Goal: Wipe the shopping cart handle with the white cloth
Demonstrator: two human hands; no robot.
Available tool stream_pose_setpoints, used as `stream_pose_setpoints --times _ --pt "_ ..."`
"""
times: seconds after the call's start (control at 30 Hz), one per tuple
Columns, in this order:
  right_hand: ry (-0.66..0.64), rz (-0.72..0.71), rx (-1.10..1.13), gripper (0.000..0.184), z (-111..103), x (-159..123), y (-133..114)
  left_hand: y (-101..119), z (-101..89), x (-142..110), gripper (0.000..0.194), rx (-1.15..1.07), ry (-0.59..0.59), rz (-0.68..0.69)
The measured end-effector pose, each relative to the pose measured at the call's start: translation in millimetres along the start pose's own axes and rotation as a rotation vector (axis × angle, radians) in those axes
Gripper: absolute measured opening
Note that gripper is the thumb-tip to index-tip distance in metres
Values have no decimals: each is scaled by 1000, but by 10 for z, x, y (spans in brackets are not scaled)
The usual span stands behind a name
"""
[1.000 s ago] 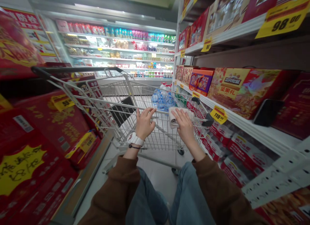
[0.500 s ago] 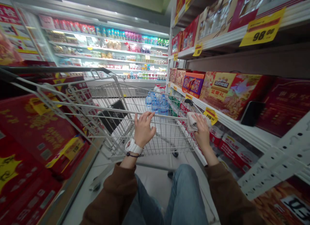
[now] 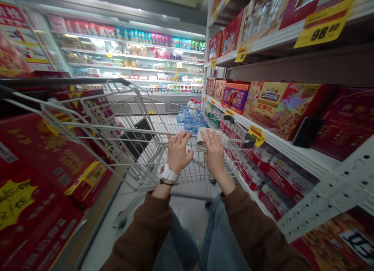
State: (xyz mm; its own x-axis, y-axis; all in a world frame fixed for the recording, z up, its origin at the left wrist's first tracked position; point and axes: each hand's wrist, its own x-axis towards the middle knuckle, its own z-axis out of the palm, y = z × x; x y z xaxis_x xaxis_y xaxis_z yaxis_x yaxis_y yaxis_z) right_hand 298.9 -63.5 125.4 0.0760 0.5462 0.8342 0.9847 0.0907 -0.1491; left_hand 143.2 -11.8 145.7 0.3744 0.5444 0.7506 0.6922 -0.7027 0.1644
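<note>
A grey wire shopping cart (image 3: pixel 140 131) stands across my front, with a dark handle on the left. My left hand (image 3: pixel 179 154), wearing a white watch (image 3: pixel 168 172), has its fingers curled over the near top rail and its thumb apart. Beside it, a folded light-coloured cloth (image 3: pixel 201 140) is under my right hand (image 3: pixel 214 152). My right fingers press the cloth around the same rail. Part of the cloth is hidden by those fingers. A black panel (image 3: pixel 140 136) shows through the wires toward the cart's left end.
On the right, white shelves (image 3: pixel 309 162) hold gift boxes (image 3: pixel 280 107) and a dark phone (image 3: pixel 308 132). Red boxes (image 3: pixel 37 154) are stacked close on the left. Large water bottles (image 3: pixel 189 120) stand beyond the cart, before a lit chiller (image 3: pixel 131 57).
My right hand has slid the cloth leftward along the rail, from the cart's right corner to beside my left hand. A black corner piece is now uncovered. My left hand stays on the rail.
</note>
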Motion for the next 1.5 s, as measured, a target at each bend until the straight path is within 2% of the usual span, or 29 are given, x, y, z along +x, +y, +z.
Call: stream_pose_setpoints --times 0.1,0.2,0.3,0.37,0.43,0.5,0.6,0.73,0.83,0.9,0.97,1.07,1.17,1.23,1.33,1.43,1.5 --pt "-42 -76 14 78 -38 39 28 -2 -26 -7 57 -1 -5 -17" --pt "-47 -105 14 81 -124 -24 352 -18 -34 -6 57 -1 -11 -18" --pt "11 -67 -19 81 -213 -162 808 -35 -16 -3 57 4 6 -10" --pt "89 23 -67 80 -254 -253 1083 -42 5 0 58 1 21 -6" --pt "134 79 -96 78 -260 -309 1274 -44 29 10 59 -4 27 1" --pt "165 118 -99 78 -219 -316 1360 -40 54 28 59 -9 29 10" --pt "227 204 -87 76 -79 -250 1287 -25 93 68 58 -15 33 2" --pt "261 271 -46 75 142 -111 868 -6 136 111 59 -16 34 -15" --pt "182 168 16 76 229 -19 473 -5 143 114 59 3 30 -21" --pt "104 64 53 78 216 19 326 -10 131 106 59 18 28 -24" --pt "48 -26 74 80 157 22 355 -18 112 96 58 24 24 -20" --pt "40 -73 65 82 53 -47 685 -34 96 85 58 16 25 -16" --pt "128 52 28 78 2 -144 1051 -42 113 88 59 8 38 -13" --pt "197 169 15 78 22 -176 1133 -34 135 96 61 7 47 -9" --pt "237 240 35 79 122 -153 935 0 169 113 61 -1 52 -18" --pt "155 113 96 79 207 -73 585 31 189 128 60 -2 39 -27" --pt "99 35 125 81 199 -27 470 17 178 135 60 12 23 -18"
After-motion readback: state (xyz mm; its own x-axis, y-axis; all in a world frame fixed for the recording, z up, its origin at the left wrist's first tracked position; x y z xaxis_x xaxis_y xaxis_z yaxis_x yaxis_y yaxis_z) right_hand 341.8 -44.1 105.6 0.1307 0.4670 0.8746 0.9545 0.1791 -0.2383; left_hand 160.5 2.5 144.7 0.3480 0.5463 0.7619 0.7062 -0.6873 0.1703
